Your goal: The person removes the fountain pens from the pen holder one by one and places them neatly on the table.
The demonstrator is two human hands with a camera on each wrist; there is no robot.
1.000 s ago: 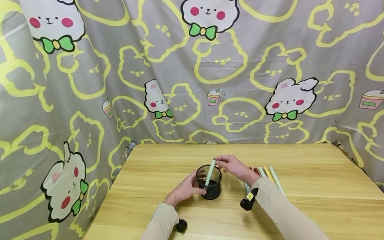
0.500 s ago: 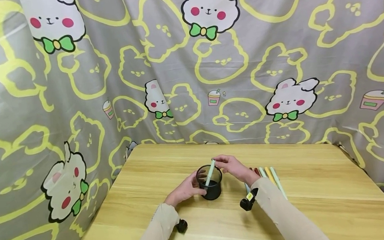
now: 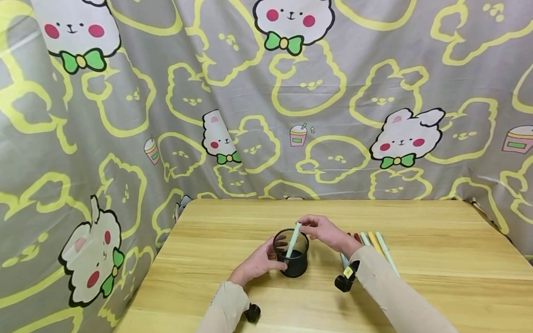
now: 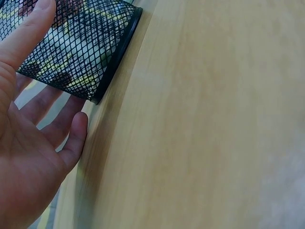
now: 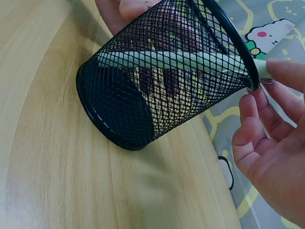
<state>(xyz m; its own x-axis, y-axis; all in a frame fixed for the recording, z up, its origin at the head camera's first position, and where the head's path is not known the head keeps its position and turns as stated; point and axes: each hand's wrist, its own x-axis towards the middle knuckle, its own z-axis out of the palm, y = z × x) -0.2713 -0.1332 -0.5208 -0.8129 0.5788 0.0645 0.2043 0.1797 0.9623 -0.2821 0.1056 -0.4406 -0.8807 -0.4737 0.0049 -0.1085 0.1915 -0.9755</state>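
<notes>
A black mesh pen holder (image 3: 294, 263) stands upright on the wooden table. My left hand (image 3: 256, 262) holds it from the left, thumb (image 4: 29, 36) on the near side and the other fingers round the far side. Inside the holder leans a pale green pen (image 3: 293, 242), its lower end down near the base and its top just above the rim. My right hand (image 3: 324, 232) pinches that top end at the rim. In the right wrist view the pen (image 5: 167, 61) shows through the mesh, and a small metal clip shows near my right fingers.
Several pens lie side by side to the right, partly hidden by my right forearm; a yellow pen (image 3: 375, 242) and a pale green one (image 3: 386, 253) are among them. A patterned curtain (image 3: 330, 146) hangs behind and left of the wooden table (image 3: 233, 218).
The pen's top end sits slightly lower and further right than half a second ago. Both hands keep their places at the pen holder.
</notes>
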